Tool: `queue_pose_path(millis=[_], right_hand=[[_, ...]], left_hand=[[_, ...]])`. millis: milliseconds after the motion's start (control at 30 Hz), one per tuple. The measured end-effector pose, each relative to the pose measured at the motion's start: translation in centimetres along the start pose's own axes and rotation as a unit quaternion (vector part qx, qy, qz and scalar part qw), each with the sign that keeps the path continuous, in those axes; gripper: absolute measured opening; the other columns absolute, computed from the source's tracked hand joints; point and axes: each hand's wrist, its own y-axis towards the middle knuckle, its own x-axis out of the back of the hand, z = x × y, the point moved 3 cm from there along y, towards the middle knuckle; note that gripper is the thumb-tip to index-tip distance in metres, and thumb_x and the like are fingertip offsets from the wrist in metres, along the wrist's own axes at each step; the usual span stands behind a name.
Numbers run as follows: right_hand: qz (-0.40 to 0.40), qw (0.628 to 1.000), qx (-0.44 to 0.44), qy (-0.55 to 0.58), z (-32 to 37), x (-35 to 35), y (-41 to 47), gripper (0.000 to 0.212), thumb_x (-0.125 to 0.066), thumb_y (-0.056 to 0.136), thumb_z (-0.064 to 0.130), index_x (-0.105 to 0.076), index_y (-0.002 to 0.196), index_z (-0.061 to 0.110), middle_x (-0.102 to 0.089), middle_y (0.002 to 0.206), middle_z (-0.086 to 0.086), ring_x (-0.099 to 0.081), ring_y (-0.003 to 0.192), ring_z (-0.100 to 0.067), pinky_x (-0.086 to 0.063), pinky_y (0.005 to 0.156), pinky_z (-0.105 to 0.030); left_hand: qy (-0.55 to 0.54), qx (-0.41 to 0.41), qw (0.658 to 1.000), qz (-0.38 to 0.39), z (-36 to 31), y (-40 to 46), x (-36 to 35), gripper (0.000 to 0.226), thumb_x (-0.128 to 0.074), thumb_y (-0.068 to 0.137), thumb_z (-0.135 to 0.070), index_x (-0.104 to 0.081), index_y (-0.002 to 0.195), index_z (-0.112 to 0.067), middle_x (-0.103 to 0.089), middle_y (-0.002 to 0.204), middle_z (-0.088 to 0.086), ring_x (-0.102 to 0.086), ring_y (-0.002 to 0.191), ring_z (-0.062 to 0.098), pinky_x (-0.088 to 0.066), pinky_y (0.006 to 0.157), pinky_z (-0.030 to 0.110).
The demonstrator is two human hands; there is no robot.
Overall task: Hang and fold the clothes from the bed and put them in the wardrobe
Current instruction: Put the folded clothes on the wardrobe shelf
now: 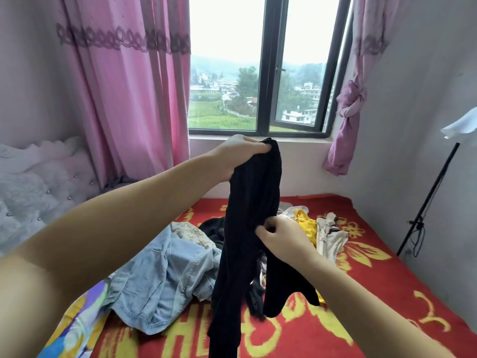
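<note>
A long black garment hangs in the air over the bed. My left hand grips its top end, raised in front of the window sill. Lower down, my right hand pinches the garment's right edge about halfway along. The bottom of the garment trails down to the red blanket. On the bed lie a light blue denim garment, a yellow garment, a cream garment and some dark clothes partly hidden behind the black one.
A padded grey headboard stands at the left. Pink curtains flank the window. A black lamp stand with cables leans by the right wall. A colourful sheet shows at the bed's near left edge.
</note>
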Motion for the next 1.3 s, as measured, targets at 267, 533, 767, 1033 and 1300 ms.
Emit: queue_pose_path(millis=[267,533,767,1033,1300], right_hand=[[0.024,0.916,0.017,0.399,-2.8,0.8,-2.5,0.041,-0.036,0.101,0.042,-0.074,0.095,0.028,-0.071,0.103,0.005,-0.066,0.098,-0.010,-0.053,0.077,-0.020],[0.038,0.987,-0.101,0.116,-8.4,-1.1,-0.8,0.016,-0.051,0.088,0.011,-0.066,0.085,0.006,-0.066,0.088,-0.010,-0.061,0.093,-0.032,-0.050,0.080,-0.040],[0.032,0.981,-0.176,-0.076,-19.0,6.6,0.8,0.014,-0.052,0.075,0.018,-0.056,0.062,0.017,-0.063,0.072,-0.008,-0.060,0.073,-0.027,-0.037,0.059,-0.030],[-0.096,0.953,-0.145,-0.248,-26.0,13.3,4.1,0.022,-0.045,0.082,0.002,-0.060,0.095,0.011,-0.050,0.090,-0.007,-0.057,0.090,-0.035,-0.042,0.069,-0.036],[-0.058,0.974,0.011,-0.218,-23.7,17.9,1.4,0.022,-0.057,0.074,-0.002,-0.054,0.090,0.014,-0.052,0.075,-0.003,-0.055,0.073,-0.033,-0.041,0.064,-0.035]], left_hand=[[-0.007,0.005,1.000,0.012,-0.1,1.7,-1.5,0.014,-0.069,0.087,-0.026,-0.070,0.079,-0.015,-0.071,0.061,-0.003,-0.067,0.051,0.009,-0.049,0.042,0.020],[0.029,-0.003,0.999,0.046,0.9,3.7,-2.8,0.013,-0.070,0.085,-0.026,-0.075,0.078,-0.018,-0.074,0.071,0.000,-0.070,0.060,0.012,-0.052,0.048,0.022],[0.375,-0.097,0.916,0.104,5.3,6.2,0.2,0.020,-0.066,0.086,-0.039,-0.073,0.080,-0.021,-0.071,0.076,-0.001,-0.066,0.069,0.015,-0.055,0.067,0.033],[0.476,-0.156,0.865,-0.036,11.0,13.4,-5.0,0.018,-0.051,0.096,-0.030,-0.065,0.097,-0.020,-0.066,0.098,0.003,-0.058,0.093,0.030,-0.042,0.071,0.032],[0.306,-0.218,0.924,-0.074,13.1,12.8,-5.0,0.025,-0.047,0.084,0.008,-0.066,0.097,-0.002,-0.060,0.093,0.008,-0.053,0.089,0.025,-0.041,0.081,0.029]])
